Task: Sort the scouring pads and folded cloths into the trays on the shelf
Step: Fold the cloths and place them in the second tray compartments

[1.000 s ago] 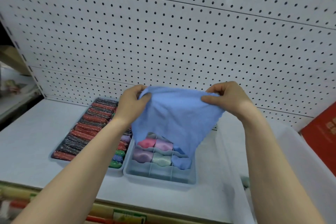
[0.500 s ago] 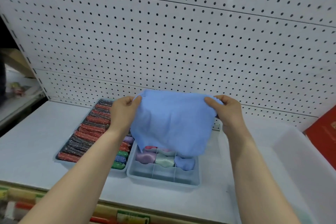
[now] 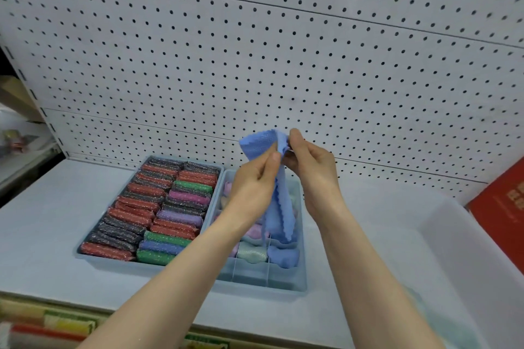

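Observation:
A light blue cloth [image 3: 279, 207] with a wavy edge hangs folded in half above the divided tray [image 3: 302, 263]. My left hand [image 3: 255, 181] pinches its top edge between thumb and fingers. My right hand [image 3: 312, 170] pinches the same top edge from the other side, close against the left. The divided tray holds several rolled cloths [image 3: 252, 253] in pink, pale green and blue. To its left a tray [image 3: 85, 253] is packed with several scouring pads [image 3: 158, 207] in red, dark, green, purple and blue.
A white pegboard wall [image 3: 255, 51] rises behind the white shelf [image 3: 42, 221]. A translucent bin [image 3: 453, 235] stands at the right, with a red box [image 3: 502, 212] beyond it. Price labels run along the shelf's front edge [image 3: 71, 326].
The cloth was spread wide between my hands; both hands came together, and it now hangs folded in half. The view has shifted slightly.

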A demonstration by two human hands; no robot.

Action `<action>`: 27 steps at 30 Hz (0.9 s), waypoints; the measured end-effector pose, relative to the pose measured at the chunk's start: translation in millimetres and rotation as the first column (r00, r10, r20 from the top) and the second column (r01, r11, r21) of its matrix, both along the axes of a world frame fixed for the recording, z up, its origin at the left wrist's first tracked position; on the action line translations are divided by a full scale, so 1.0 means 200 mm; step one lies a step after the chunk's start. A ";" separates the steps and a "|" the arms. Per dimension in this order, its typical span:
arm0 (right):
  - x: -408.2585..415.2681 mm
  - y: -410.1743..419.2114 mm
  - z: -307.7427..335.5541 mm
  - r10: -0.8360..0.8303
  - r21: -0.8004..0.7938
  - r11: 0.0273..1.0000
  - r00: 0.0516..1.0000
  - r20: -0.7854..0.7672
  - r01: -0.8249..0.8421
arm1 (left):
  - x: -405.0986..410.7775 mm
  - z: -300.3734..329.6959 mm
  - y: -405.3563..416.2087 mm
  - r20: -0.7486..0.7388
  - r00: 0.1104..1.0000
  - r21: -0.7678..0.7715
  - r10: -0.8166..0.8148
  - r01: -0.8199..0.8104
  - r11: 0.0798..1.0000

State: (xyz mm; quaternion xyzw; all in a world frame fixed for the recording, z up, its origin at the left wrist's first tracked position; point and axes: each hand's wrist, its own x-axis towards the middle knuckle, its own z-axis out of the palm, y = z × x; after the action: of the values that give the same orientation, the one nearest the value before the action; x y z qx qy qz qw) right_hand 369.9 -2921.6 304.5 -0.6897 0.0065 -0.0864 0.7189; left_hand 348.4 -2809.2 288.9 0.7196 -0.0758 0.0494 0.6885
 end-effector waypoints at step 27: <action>-0.05 -0.33 0.19 0.121 -0.373 0.923 0.992 0.041 -0.097 | 0.10 0.18 0.21 0.014 1.000 -0.112 -0.026 0.027 0.993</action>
State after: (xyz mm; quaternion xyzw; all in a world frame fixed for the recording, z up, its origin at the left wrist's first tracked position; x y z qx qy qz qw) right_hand 360.5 -2988.4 343.3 -0.8090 -0.0710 -0.0679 0.5795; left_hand 368.4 -2767.0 324.9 0.6785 -0.0869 0.0489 0.7278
